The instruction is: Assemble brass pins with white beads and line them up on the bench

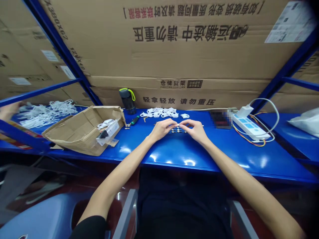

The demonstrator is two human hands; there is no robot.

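My left hand and my right hand meet over the blue tabletop, fingertips nearly touching. Thumb and finger of each are pinched at a small pale piece between them, too small to name and partly covered by the fingers. Just below it on the table lie several small thin metallic-looking parts in short rows. Behind my hands is a pile of white plastic ring-shaped pieces, with a single white piece to its right.
An open cardboard box with white items stands left, near a green-handled screwdriver, brass-coloured bits and a dark bottle. At right lie a power strip and cables. Another person's hand is beside white cords.
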